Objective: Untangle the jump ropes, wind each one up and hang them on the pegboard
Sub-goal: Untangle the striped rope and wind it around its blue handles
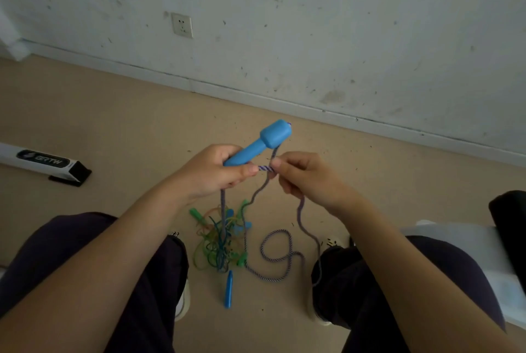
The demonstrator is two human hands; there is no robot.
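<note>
Our left hand (212, 171) gripped the blue handle (262, 143) at frame centre, its head pointing upper right. Our right hand (301, 176) pinched the purple braided rope (266, 168) just beside the left thumb. The rope hung down and looped on the floor (113, 124) at lower centre, beside a tangle of green and blue ropes (220, 238) and a second blue handle (228, 288).
</note>
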